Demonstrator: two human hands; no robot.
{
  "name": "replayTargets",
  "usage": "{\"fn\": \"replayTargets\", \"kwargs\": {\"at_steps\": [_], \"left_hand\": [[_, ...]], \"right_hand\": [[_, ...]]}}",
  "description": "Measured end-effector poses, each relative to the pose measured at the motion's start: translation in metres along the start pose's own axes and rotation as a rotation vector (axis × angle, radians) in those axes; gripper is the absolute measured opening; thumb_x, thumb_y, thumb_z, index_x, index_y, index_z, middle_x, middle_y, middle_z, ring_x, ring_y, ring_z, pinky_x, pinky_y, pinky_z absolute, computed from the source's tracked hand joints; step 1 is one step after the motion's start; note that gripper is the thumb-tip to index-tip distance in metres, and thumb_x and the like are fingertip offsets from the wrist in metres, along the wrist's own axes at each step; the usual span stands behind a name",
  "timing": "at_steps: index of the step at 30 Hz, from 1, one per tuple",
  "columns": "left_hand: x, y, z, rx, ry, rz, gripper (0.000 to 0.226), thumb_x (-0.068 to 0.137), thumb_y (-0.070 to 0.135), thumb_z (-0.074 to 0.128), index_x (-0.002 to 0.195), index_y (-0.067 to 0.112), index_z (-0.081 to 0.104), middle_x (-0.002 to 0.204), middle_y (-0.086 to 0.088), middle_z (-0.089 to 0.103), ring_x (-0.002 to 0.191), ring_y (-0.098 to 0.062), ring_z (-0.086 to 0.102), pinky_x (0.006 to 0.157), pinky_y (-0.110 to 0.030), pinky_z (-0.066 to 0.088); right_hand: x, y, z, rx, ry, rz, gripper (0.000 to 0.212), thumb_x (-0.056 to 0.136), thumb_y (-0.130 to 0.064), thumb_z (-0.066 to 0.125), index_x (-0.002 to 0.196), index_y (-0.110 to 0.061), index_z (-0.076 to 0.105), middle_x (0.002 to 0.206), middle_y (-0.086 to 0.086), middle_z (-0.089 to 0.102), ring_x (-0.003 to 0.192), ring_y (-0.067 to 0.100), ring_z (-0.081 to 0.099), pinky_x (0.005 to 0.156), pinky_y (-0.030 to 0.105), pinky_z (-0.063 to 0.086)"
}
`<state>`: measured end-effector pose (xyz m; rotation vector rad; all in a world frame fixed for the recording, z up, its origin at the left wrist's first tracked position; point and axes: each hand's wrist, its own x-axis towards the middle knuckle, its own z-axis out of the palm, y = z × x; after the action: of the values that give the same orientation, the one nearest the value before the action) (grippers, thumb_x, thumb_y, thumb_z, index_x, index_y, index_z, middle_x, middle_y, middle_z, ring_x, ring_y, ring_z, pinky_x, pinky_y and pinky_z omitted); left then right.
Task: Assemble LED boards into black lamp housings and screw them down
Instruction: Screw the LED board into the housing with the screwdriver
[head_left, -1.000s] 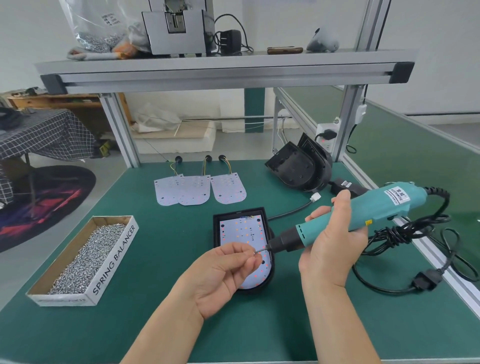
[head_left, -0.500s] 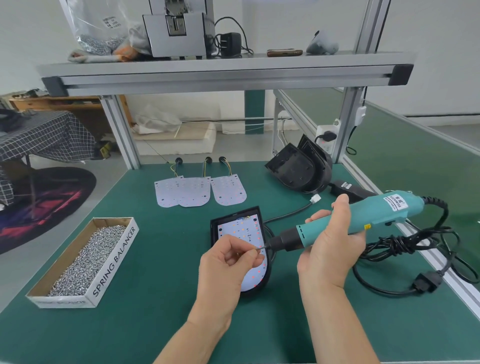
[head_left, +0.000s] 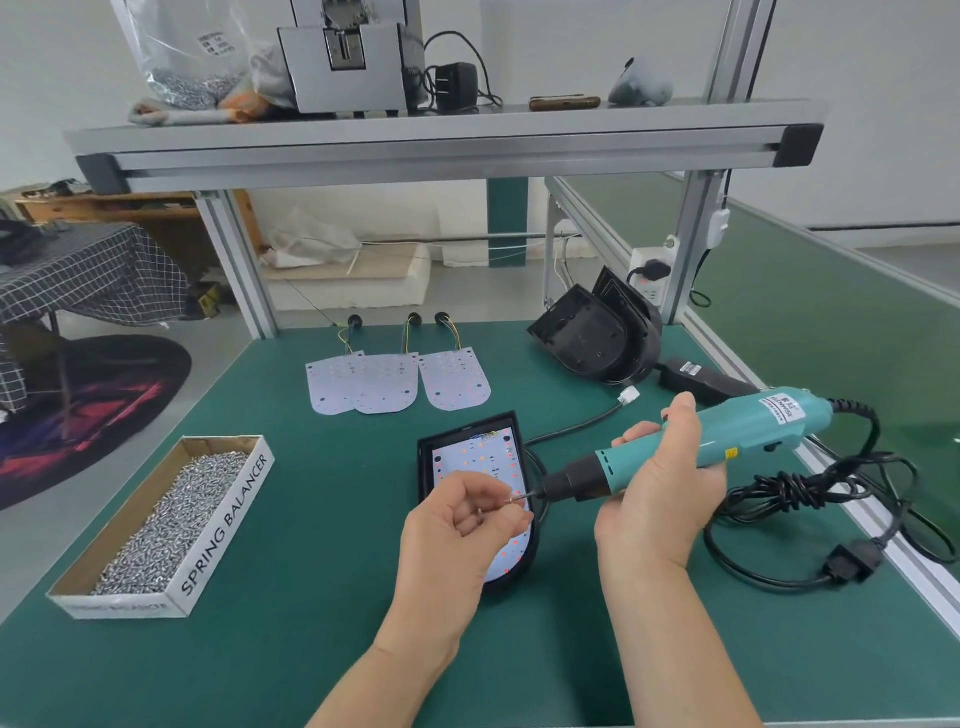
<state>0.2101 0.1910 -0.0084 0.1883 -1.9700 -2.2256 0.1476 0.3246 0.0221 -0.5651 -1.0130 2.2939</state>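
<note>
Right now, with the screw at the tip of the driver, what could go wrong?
1. The left hand pinches the screw against the bit of the screwdriver above the LED board; if it slips, the screw may drop into the black housing.
2. The left fingertips sit right at the bit; if the right hand starts the screwdriver now, it might nip them.
3. The knotted cord lies close beside the housing and could drag on the screwdriver.

The green worktop (head_left: 322, 545) is finished matt; the teal electric screwdriver (head_left: 753, 421) is cased in smooth, slightly glossy plastic.
</note>
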Motion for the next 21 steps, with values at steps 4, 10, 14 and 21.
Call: {"fn": "replayTargets", "kwargs": {"at_steps": [4, 10, 14, 21], "left_hand": [[0.004, -0.001, -0.009, 0.062, -0.078, -0.085, 0.040, 0.081, 0.011, 0.083, 0.113, 0.021, 0.062, 0.092, -0.002, 0.078, 0.093, -0.018, 0.073, 0.080, -0.018, 0.051], [0.029, -0.013, -0.049, 0.166, 0.257, -0.189, 0.018, 0.087, 0.020, 0.076, 0.099, 0.009, 0.069, 0.073, -0.002, 0.068, 0.061, -0.015, 0.060, 0.056, -0.025, 0.047], [0.056, -0.016, -0.065, 0.637, 0.212, -0.314, 0.045, 0.080, 0.051, 0.078, 0.068, 0.014, 0.054, 0.064, 0.012, 0.053, 0.060, -0.018, 0.043, 0.055, -0.030, 0.030], [0.085, -0.013, -0.036, 0.780, 0.015, -0.402, 0.048, 0.070, 0.045, 0.086, 0.073, 0.010, 0.053, 0.069, 0.000, 0.053, 0.061, -0.019, 0.046, 0.055, -0.028, 0.032]], "right_hand": [[0.004, -0.002, 0.000, 0.013, 0.008, -0.002, 0.025, 0.093, -0.033, 0.067, 0.103, -0.015, 0.053, 0.062, 0.003, 0.054, 0.054, 0.016, 0.053, 0.049, 0.021, 0.047], [0.006, -0.003, 0.000, 0.009, -0.018, -0.007, 0.019, 0.092, -0.034, 0.067, 0.094, -0.020, 0.055, 0.061, 0.000, 0.055, 0.056, 0.016, 0.053, 0.050, 0.022, 0.047], [0.003, 0.000, 0.003, -0.014, -0.059, -0.069, 0.017, 0.091, -0.033, 0.068, 0.091, -0.021, 0.055, 0.058, 0.000, 0.055, 0.055, 0.017, 0.052, 0.054, 0.027, 0.047], [-0.001, 0.008, 0.013, -0.107, -0.164, -0.204, 0.023, 0.085, -0.034, 0.069, 0.082, -0.020, 0.051, 0.054, 0.002, 0.055, 0.048, 0.017, 0.049, 0.050, 0.026, 0.045]]}}
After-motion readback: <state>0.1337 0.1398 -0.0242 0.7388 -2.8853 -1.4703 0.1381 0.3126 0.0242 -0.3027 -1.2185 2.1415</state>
